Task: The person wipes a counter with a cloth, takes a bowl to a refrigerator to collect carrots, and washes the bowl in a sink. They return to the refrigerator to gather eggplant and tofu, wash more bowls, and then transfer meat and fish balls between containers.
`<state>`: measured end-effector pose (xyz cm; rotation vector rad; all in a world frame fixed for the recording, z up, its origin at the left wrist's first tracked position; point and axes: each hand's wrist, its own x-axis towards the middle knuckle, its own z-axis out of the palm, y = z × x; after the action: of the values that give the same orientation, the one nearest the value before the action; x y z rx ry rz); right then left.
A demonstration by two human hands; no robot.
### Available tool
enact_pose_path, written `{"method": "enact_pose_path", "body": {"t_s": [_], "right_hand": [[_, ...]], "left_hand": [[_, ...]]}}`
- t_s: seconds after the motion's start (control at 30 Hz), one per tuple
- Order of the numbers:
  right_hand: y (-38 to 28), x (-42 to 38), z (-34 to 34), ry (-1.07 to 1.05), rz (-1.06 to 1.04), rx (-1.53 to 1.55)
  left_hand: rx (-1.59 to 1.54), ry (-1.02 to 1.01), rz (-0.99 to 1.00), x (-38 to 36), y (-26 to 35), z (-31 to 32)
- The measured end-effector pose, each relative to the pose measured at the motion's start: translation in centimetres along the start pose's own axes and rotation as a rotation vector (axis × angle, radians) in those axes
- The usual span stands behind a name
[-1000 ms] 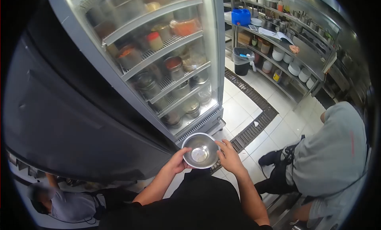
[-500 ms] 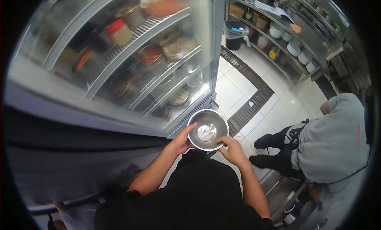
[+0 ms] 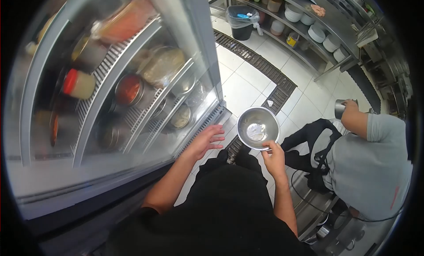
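Right hand (image 3: 274,158) alone now carries the bowl (image 3: 258,127): thumb and fingers pinch its near rim, bowl level, held out over the floor drain (image 3: 274,97). A half second back both hands cupped it. Left hand (image 3: 207,139) has let go and drifted leftward, fingers spread and empty, palm toward the fridge door (image 3: 132,79), close by its lower corner but not clearly touching. So the bowl has passed to a one-hand hold, and the left hand is freed beside the door.

Both forearms run up from the black-clad torso, elbows bent; right wrist cocked under the rim, left arm angled toward the glass.

Bowl looks nearly empty, with a pale smear at the bottom. Behind the glass, shelves of metal tubs. A crouching co-worker (image 3: 366,163) at right holds a metal cup (image 3: 340,108).
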<state>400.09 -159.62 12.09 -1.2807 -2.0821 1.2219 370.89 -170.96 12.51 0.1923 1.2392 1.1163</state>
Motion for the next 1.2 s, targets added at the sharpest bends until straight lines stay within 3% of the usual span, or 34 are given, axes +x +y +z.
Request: {"method": "enact_pose_path", "body": {"t_s": [0.37,0.5,0.7,0.87,1.07,1.2], "right_hand": [[2.9,7.7,-3.3,-0.039,-0.007,-0.022],[4.4,3.6,-2.7,0.061,0.076,-0.074],[5.8,-7.3,-6.0,0.006,0.326,-0.195],[10.4,-17.1,-10.0,0.199,0.525,-0.265],[17.7,-23.6,-16.9,0.677,0.808,-0.250],[21.6,-24.5,-25.1,0.983,0.860,-0.246]], "left_hand": [[0.074,0.020,-0.054,5.3,0.8,4.7],[0.181,-0.007,-0.103,7.6,0.1,3.2],[0.488,-0.020,-0.238,16.6,-7.5,-2.9],[0.751,-0.091,-0.263,19.2,-9.5,-1.3],[0.970,-0.125,-0.228,21.6,-10.2,4.9],[1.072,-0.103,-0.213,23.4,-11.4,8.5]]}}
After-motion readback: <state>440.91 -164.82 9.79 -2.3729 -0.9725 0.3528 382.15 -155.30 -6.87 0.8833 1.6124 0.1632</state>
